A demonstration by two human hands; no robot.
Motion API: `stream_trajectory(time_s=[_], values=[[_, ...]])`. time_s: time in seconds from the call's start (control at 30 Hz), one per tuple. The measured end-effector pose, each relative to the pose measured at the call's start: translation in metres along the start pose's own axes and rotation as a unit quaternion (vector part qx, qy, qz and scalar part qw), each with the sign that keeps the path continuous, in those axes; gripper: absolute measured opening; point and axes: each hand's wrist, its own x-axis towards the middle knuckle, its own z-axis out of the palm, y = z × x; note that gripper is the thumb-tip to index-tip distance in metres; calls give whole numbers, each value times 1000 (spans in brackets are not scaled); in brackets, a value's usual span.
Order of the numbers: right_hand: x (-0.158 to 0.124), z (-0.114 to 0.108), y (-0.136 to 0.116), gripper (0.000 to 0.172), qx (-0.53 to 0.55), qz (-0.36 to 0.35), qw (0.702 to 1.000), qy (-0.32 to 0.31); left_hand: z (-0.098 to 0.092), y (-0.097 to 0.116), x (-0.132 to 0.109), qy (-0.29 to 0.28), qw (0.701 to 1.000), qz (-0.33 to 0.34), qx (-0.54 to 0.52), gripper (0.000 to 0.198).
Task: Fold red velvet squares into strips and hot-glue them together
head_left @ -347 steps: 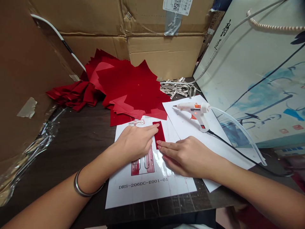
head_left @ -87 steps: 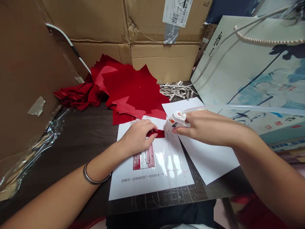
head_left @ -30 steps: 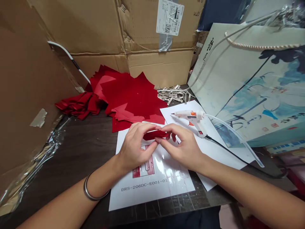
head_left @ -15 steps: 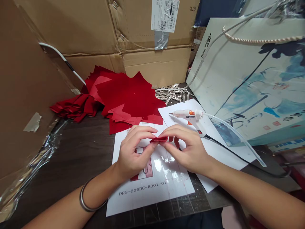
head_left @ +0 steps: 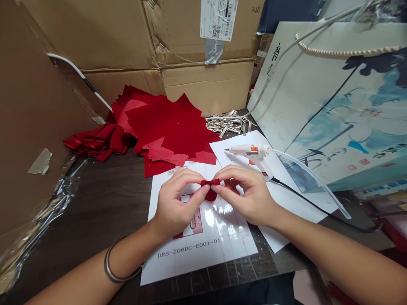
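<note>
A small folded piece of red fabric [head_left: 211,194] is held above the printed white sheet [head_left: 203,267]. My left hand [head_left: 179,201] pinches its left side between thumb and fingers, and a metal bangle is on that wrist. On the other side my right hand [head_left: 246,192] pinches the fabric's right edge. The fingertips of both hands are close together. Beyond them lies a pile of red fabric pieces [head_left: 171,123]. A white glue gun [head_left: 251,152] rests on a second white sheet [head_left: 276,228], just beyond my right hand.
Metal clips [head_left: 229,123] lie in a heap by the cardboard box [head_left: 206,84] at the back. Folded red strips [head_left: 95,142] are at the left. A painted paper bag [head_left: 324,106] stands at the right; the glue gun's black cord [head_left: 305,201] runs rightward.
The red fabric has turned between my fingers, so a rounded flap now hangs below my thumbs. Both hands stay pinched on it. The whole view has shifted slightly.
</note>
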Motion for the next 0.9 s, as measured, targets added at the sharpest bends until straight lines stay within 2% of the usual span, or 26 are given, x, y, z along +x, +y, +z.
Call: stream_trajectory(time_s=[0.17,0.27,0.5,0.73,0.9], values=[[1,1,-2,7,41,77,996,-6,2,1,-3,12,997,-70,-31,5],[1,2,-2,6,48,102,994,-2,2,1,-2,21,997,-71,-37,6],[2,1,-1,7,44,33,998,18,2,1,1,20,999,-34,-29,11],[0,2,-1,6,8,40,999,29,2,2,2,33,999,-18,2,10],[0,1,-1,5,45,35,998,34,3,4,5,30,999,-27,-15,10]])
